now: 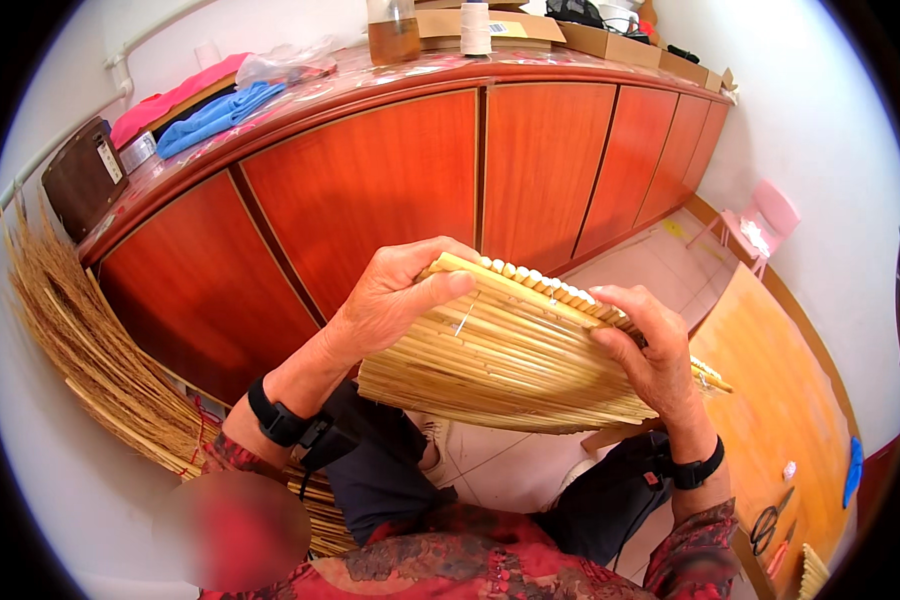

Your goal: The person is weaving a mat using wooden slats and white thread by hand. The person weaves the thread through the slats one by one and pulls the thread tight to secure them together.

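My dark-trousered knees [375,475] are apart, and above them, in midair, I hold a mat of straight yellow stalks [500,360]. Its long axis runs left to right, sloping down toward my right; a row of pale cut ends [542,282] along the upper edge points up and away from me, though I can't quite tell whether the mat folds there. My left hand [405,292] grips the upper left corner, thumb on the near face; my right hand [655,345] grips the upper edge farther right. At my right, a wooden table [770,390] carries dark scissors [767,525] by its left edge. Beyond stands a red cabinet [370,175], its worktop holding a blue cloth [218,118] toward the left end and a white spool [475,30] farther right.
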`<state>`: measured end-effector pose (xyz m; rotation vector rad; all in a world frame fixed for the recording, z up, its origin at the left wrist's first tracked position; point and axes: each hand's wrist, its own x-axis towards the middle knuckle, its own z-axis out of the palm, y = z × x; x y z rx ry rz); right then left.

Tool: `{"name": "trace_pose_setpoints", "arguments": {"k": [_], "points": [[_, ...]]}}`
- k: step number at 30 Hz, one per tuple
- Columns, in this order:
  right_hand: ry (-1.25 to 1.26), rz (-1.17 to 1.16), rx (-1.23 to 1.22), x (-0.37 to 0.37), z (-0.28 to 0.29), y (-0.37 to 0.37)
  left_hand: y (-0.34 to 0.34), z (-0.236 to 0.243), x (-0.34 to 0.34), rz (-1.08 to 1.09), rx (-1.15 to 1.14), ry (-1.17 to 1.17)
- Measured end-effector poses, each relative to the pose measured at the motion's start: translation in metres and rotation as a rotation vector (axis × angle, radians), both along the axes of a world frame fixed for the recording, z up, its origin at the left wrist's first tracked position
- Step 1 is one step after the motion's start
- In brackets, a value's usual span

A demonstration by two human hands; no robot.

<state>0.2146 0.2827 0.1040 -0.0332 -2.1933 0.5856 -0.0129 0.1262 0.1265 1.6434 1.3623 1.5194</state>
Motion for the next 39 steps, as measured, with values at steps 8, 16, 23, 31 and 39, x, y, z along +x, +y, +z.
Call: {"name": "trace_pose_setpoints", "arguments": {"k": [8, 16, 23, 31, 39], "points": [[0.004, -0.003, -0.008, -0.003, -0.003, 0.005, 0.006, -0.003, -0.008, -0.028, -0.039, -0.032], [0.002, 0.001, 0.013, -0.004, -0.002, 0.003, 0.007, -0.002, -0.009, 0.029, -0.061, -0.008], [-0.014, -0.023, 0.021, -0.005, -0.005, 0.003, 0.007, -0.002, -0.004, 0.079, -0.073, 0.017], [0.003, -0.023, -0.004, -0.007, -0.004, 0.005, 0.008, -0.008, -0.010, -0.046, -0.001, -0.107], [-0.014, -0.022, -0.053, -0.008, -0.006, 0.003, 0.003, -0.009, -0.015, 0.053, 0.020, 0.026]]}}
